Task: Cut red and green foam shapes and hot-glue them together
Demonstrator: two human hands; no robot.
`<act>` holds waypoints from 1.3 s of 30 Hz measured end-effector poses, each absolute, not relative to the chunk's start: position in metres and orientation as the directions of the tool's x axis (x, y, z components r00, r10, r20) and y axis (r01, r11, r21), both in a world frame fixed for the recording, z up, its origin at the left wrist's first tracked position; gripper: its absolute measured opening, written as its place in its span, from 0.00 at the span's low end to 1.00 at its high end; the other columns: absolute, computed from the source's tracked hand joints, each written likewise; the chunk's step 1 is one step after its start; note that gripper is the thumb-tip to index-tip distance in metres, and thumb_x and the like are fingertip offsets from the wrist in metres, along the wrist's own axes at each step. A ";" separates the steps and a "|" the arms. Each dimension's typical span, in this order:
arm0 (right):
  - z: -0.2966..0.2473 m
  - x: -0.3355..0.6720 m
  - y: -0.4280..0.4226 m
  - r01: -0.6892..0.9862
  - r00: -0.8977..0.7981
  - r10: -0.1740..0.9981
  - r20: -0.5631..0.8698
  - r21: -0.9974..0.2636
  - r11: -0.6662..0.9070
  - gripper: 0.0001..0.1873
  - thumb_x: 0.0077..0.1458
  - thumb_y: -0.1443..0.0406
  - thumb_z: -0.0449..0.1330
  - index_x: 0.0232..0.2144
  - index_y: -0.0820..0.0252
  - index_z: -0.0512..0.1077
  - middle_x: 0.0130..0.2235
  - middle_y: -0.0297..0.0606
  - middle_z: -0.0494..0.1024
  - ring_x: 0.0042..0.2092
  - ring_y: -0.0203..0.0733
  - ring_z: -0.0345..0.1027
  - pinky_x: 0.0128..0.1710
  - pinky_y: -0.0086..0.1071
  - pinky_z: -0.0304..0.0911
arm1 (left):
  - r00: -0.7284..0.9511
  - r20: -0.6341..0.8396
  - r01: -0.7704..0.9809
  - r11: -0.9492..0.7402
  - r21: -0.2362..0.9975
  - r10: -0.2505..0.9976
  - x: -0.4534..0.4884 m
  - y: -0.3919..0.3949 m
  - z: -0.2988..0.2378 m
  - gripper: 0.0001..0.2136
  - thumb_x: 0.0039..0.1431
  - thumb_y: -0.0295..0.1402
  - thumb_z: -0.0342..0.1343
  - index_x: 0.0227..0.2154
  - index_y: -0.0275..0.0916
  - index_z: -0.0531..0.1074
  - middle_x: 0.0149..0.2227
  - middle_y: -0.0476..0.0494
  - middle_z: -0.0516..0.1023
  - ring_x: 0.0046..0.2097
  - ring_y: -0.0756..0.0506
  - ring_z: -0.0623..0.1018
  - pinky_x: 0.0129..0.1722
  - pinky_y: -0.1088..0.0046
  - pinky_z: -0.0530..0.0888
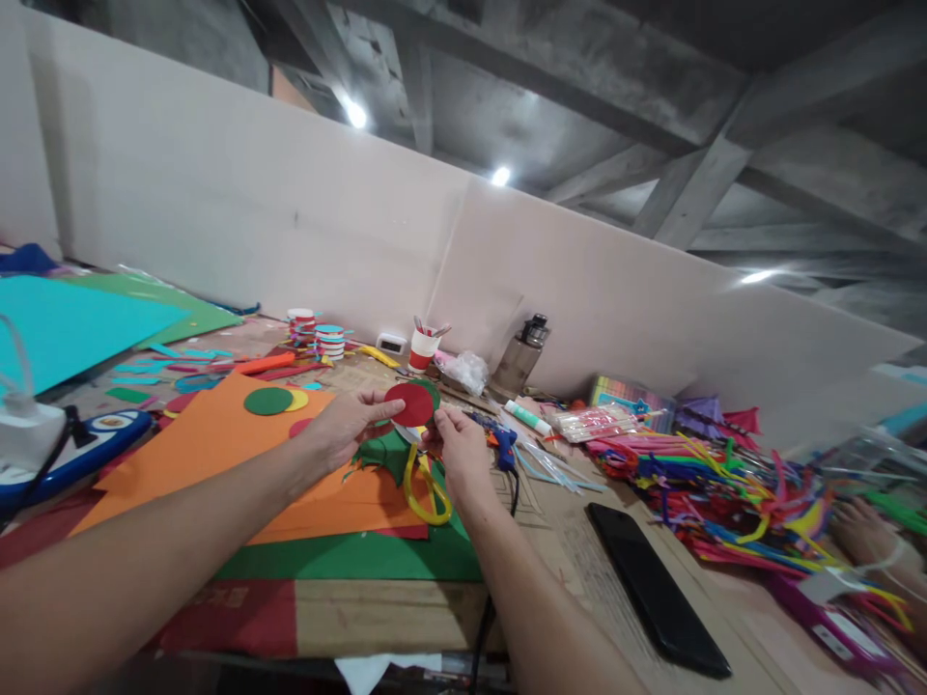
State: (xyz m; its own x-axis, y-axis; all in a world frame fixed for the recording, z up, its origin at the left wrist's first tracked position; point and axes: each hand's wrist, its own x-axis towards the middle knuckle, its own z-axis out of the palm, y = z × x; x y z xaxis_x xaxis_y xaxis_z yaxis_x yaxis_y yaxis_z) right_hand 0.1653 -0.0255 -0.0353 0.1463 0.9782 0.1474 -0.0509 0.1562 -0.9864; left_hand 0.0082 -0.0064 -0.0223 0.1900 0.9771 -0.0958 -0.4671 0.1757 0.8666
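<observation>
We pinch the red paper disc (pixel 409 405) from both sides, our left hand (pixel 346 423) closed on its left edge, our right hand (pixel 458 452) on its lower right rim; it hangs above the orange sheet's (pixel 217 454) right end; yellow-handled scissors (pixel 424 492) lie on that end; a black phone (pixel 656 589) lies well right of the sheet

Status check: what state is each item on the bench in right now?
red disc: held up, pinched by fingers of left hand and right hand.
green disc: behind the red disc, mostly hidden.
scissors: lying flat, not held.
phone: flat, screen dark.
paper cup: upright, tools inside.
flask: upright, capped.
</observation>
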 end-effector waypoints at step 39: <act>-0.031 0.152 -0.036 0.080 0.147 0.967 0.208 -0.977 0.198 0.11 0.47 0.57 0.59 0.23 0.60 0.72 0.19 0.31 0.71 0.22 0.36 0.63 0.23 0.28 0.57 | 0.128 0.100 -0.345 -0.050 0.937 0.987 0.010 -0.013 -0.021 0.21 0.35 0.35 0.72 0.33 0.38 0.71 0.29 0.50 0.76 0.29 0.50 0.75 0.29 0.75 0.70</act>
State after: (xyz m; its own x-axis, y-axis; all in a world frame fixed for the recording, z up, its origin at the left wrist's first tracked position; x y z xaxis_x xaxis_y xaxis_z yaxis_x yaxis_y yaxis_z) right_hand 0.1522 -0.0361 -0.0314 0.1468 0.9670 0.2081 0.0802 0.1981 -0.9769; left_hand 0.0105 -0.0132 -0.0211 0.1280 0.9867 0.1000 -0.3451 -0.0502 0.9372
